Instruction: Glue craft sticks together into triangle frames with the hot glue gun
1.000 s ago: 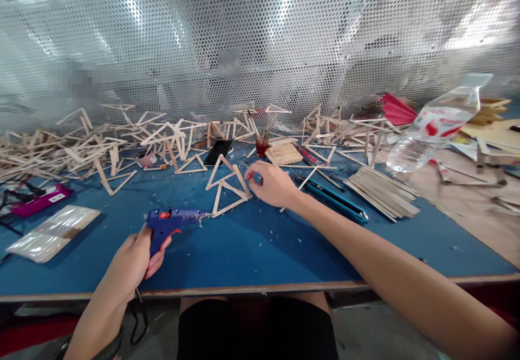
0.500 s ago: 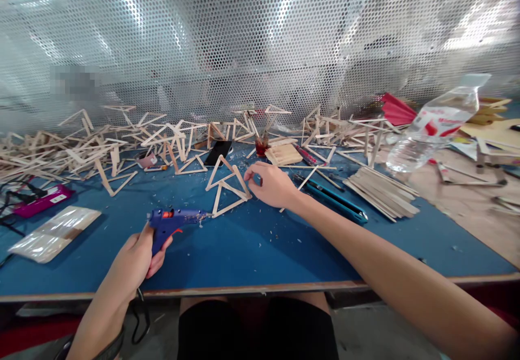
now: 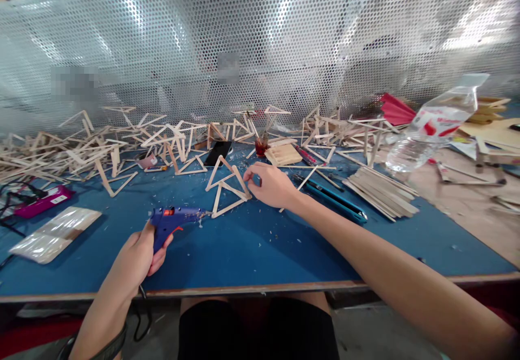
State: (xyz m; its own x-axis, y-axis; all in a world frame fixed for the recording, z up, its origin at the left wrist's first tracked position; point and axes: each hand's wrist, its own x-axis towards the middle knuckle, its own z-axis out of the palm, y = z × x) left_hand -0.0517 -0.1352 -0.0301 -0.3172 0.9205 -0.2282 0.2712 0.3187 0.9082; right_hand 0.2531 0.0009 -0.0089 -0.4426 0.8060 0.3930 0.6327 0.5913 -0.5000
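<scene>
Glue gun (image 3: 179, 217) blue, trigger red; tabletop (image 3: 227, 262) blue; power strip (image 3: 43, 200) magenta.

one glue gun (image 3: 179, 217), one bottle (image 3: 433, 122), one phone (image 3: 218, 153).

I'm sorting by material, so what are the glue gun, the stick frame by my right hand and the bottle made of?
Glue gun: body likely plastic, smooth blue with slight sheen. Stick frame: apparently wood, matte, pale tan and unpainted. Bottle: probably plastic, glossy, with see-through, light-catching walls.
</scene>
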